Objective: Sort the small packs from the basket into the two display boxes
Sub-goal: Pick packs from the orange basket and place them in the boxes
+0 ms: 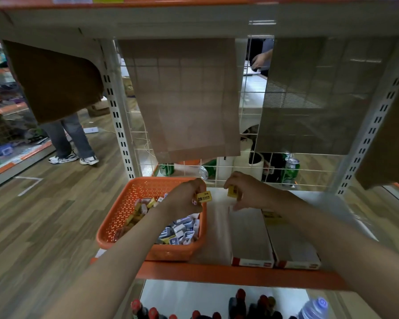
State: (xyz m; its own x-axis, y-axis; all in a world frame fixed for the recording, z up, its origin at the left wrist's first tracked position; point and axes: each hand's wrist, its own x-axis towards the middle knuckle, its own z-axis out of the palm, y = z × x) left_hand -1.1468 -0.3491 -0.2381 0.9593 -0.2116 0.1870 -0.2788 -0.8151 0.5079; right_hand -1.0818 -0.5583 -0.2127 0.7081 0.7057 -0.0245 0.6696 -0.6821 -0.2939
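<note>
— Head camera has both your hands up. What are they holding?

— My left hand [182, 200] pinches a yellow pack [204, 196] over the far right corner of the basket [115, 218]. My right hand [251, 192] pinches a second yellow pack [232, 191] in its fingertips, above the twelve o'clock end of the left display box [251, 236].

— Where's everything else?

— The basket sits on the shelf [217, 238] at nine o'clock from the boxes, with the right display box [293, 242] touching the left one at three o'clock.

— How far along?

— Early, I'd say. Loose packs [182, 232], yellow and white-blue, heap the basket. Both boxes look nearly bare. A yellow patch at the right box's far end could be a pack or a label; I can't tell.
</note>
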